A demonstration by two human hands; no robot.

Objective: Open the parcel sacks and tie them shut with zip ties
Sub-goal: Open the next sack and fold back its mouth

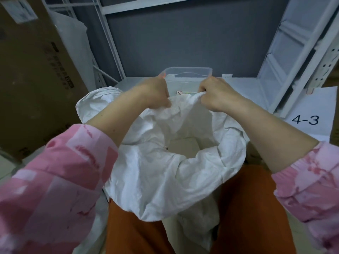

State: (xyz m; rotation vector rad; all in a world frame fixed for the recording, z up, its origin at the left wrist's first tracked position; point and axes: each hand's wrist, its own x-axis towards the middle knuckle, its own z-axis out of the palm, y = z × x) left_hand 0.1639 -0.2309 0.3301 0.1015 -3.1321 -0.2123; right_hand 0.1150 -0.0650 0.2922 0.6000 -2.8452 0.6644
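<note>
- Both hands, left hand (157, 94) and right hand (214, 94), pinch the far rim of the white sack (165, 173), open between the knees
- The thin rim could slip out if they pull too hard

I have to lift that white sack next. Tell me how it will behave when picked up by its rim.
The white sack will probably go floppy: its wall is crumpled and folds over itself. The rim likely sags wherever it is not held, as only the stretch between the left hand and right hand looks taut. Its thin cloth suggests it is light, though the contents are hard to make out.
</note>
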